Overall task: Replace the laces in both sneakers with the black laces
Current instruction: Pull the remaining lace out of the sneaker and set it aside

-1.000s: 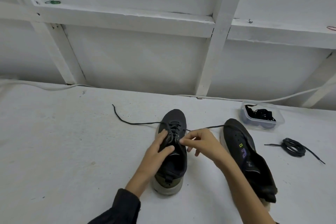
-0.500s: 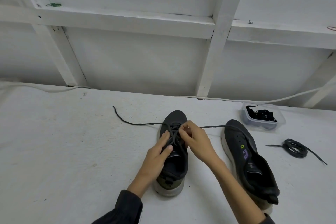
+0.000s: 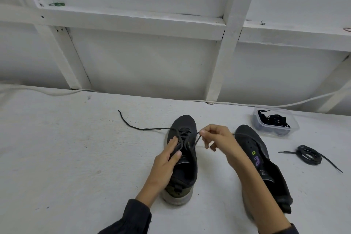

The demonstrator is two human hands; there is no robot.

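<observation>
One sneaker (image 3: 185, 169) mid-table: left hand (image 3: 164, 164) fingers (image 3: 171, 143) lie straight on it, right hand (image 3: 223, 139) fingers (image 3: 206, 130) pinch its lace (image 3: 195, 143).

White cable (image 3: 47, 93), green rubber band (image 3: 56, 4), table (image 3: 57, 148)

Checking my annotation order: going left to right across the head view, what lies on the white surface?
Black lace's loose tail → sneaker being laced → right hand pinching that lace → unlaced sneaker → coiled lace. Left hand and container overlap others, so omitted.
</observation>
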